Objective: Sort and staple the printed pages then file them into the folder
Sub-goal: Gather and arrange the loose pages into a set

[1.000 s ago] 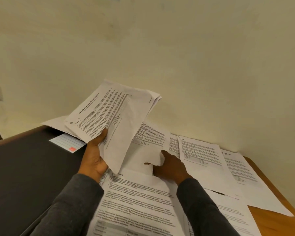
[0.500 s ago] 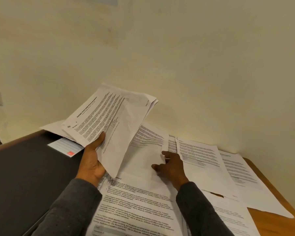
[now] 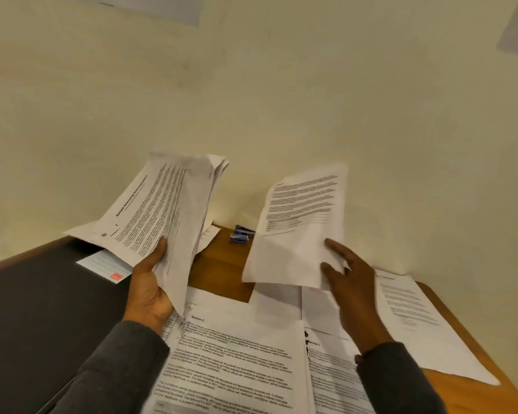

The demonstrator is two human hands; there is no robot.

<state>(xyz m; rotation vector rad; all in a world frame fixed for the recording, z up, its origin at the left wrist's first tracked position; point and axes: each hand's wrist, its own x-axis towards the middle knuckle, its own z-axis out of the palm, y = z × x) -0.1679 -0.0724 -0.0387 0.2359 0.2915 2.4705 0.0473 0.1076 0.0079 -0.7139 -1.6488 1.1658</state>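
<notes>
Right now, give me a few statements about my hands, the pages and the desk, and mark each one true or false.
1. The left hand grips a stack of pages raised off the desk. True.
2. The right hand lies flat on the desk and holds nothing. False: it holds a single page lifted in the air.
3. A small blue object lies on bare wood near the wall. True.
4. No pages are left on the desk. False: several loose printed pages lie spread across it.
5. The label with a red mark sits at the desk's right end. False: it is on the dark surface at the left.
</notes>
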